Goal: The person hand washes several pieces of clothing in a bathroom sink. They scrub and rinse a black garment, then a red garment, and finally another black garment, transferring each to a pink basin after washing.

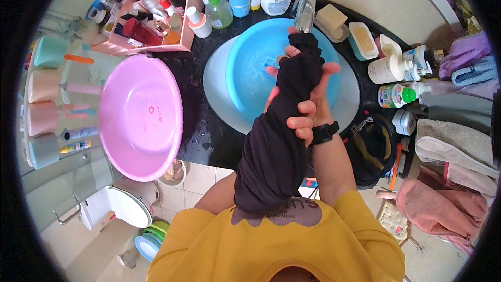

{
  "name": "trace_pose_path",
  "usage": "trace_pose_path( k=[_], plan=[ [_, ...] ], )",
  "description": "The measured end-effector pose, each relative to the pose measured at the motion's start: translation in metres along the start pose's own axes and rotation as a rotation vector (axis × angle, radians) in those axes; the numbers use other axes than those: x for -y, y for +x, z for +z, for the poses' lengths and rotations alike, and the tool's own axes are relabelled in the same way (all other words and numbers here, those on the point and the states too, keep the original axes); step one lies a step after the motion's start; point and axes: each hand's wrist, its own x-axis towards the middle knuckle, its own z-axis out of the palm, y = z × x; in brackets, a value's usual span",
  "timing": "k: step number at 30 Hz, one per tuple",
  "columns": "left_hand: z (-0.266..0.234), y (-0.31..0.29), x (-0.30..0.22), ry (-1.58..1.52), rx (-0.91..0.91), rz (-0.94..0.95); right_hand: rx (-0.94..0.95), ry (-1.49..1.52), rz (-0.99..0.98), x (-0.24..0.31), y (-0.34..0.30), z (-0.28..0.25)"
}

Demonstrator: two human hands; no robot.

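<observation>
A long black garment point(282, 125), twisted into a thick rope, is stretched between my chest and the tap. My right hand point(319, 105), with a black watch on its wrist, has its fingers wrapped round the middle of the twist. On the other side my left hand point(272, 94) grips the cloth; most of that hand and its forearm is hidden behind the fabric. The narrow upper end of the garment hangs over a light blue basin point(235, 78) holding some water. That basin sits in the white sink point(215, 81), under the metal tap point(307, 8).
To the left, a pink basin point(141, 120) rests at the counter's edge. Behind it stands a pink organizer point(141, 47) full of cosmetics. Bottles, including a green pump bottle point(218, 11), line the back. Soap boxes point(363, 40) and hanging towels point(454, 141) are on the right.
</observation>
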Motion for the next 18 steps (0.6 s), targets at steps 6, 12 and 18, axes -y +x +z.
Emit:
trace_pose_path(
  k=[6,12,18],
  plan=[
    [0.003,-0.002,0.004,-0.104,-0.064,-0.016,-0.289,-0.393,0.065,0.018,-0.007,0.003],
    [0.005,0.005,0.006,-0.083,-0.055,-0.116,-0.061,-0.155,-0.094,0.006,-0.005,0.006],
    [0.008,0.010,0.011,-0.164,-0.022,-0.114,0.057,0.043,-0.043,0.008,-0.011,-0.002]
  ],
)
